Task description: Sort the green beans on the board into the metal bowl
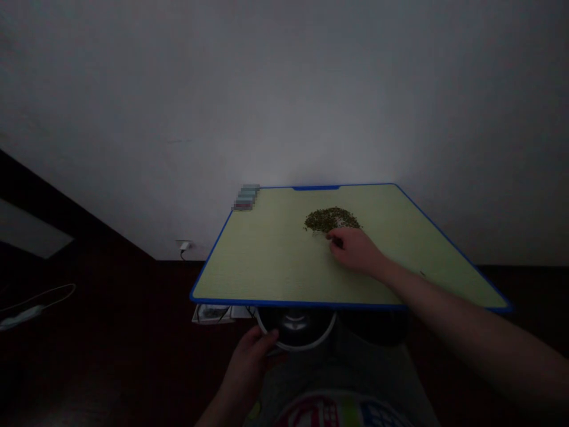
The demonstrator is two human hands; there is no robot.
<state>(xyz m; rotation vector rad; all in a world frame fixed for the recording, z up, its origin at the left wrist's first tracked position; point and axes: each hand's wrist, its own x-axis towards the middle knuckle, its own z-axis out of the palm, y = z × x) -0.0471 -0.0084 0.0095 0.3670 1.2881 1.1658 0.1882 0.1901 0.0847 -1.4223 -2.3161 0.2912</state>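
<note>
The pile (319,220), mid-frame, lies just up-left of my right hand (355,250), whose grip I can't tell. Bottom centre, my left hand (249,359) grips the bowl (306,346).

I see a loose, flat pile of tiny brown bits (326,219) on the yellow tabletop (267,255), and a round, dark bowl (297,333) with a pale rim by its near edge.

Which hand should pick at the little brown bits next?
Probably the right hand: its fingertips are right by the brown bits. The left hand is down below the table, holding the bowl.
</note>
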